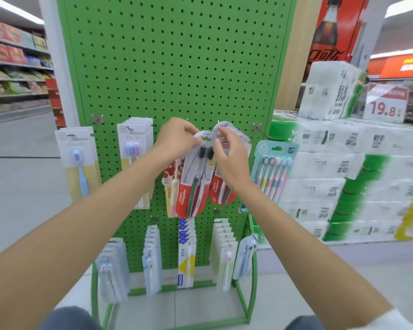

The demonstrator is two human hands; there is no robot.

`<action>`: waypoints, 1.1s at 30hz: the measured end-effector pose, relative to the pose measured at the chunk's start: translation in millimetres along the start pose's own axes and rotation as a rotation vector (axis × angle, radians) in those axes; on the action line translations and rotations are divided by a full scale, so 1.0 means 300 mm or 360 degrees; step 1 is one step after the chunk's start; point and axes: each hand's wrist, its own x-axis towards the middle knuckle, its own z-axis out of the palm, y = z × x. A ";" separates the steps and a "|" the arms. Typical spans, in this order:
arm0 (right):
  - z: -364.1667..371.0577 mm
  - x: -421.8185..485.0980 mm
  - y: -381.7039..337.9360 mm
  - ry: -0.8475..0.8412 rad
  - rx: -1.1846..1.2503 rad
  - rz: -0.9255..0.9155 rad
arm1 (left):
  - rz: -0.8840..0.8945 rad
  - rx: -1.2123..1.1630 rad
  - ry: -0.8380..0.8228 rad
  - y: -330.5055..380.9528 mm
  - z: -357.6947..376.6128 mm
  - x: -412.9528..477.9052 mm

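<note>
The left hand (177, 139) pinches the top left of a red-and-clear plastic Colgate blister pack (190, 191) holding two dark toothbrushes; the right hand (229, 160) pinches its top right, before the green pegboard rack (177, 67).

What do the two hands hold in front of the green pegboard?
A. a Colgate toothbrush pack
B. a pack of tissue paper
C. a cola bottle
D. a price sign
A: the left hand and the right hand both pinch the top of the Colgate toothbrush pack, whose red lower part shows the brand name, in front of the green pegboard.
</note>
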 end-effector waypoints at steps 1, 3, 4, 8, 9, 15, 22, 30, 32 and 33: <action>0.016 -0.023 -0.008 -0.0018 0.0128 0.0106 | -0.0002 -0.0101 -0.0029 -0.011 -0.005 -0.019; 0.048 -0.064 -0.012 -0.0051 0.0290 0.0273 | -0.0016 -0.0271 -0.0110 -0.043 0.002 -0.054; 0.063 -0.084 -0.004 -0.0052 0.0363 0.0330 | -0.0015 -0.0336 -0.0152 -0.060 0.011 -0.073; 0.095 -0.154 0.042 -0.0016 0.0538 0.0491 | -0.0073 -0.0533 -0.0323 -0.148 0.068 -0.119; 0.099 -0.172 0.058 -0.0025 0.0536 0.0499 | -0.0114 -0.0576 -0.0368 -0.175 0.081 -0.123; 0.137 -0.270 0.151 -0.0091 0.0495 0.0552 | -0.0309 -0.0804 -0.0464 -0.335 0.173 -0.182; 0.177 -0.386 0.275 -0.0144 0.0611 0.0766 | -0.0408 -0.1037 -0.0408 -0.479 0.294 -0.291; 0.177 -0.522 0.357 -0.0553 0.0712 0.1171 | -0.0692 -0.1254 -0.0387 -0.574 0.392 -0.390; 0.166 -0.564 0.363 -0.0644 0.0665 0.1188 | -0.0774 -0.1346 -0.0353 -0.585 0.397 -0.403; 0.156 -0.584 0.359 -0.0713 0.0689 0.1213 | -0.0823 -0.1411 -0.0323 -0.591 0.396 -0.407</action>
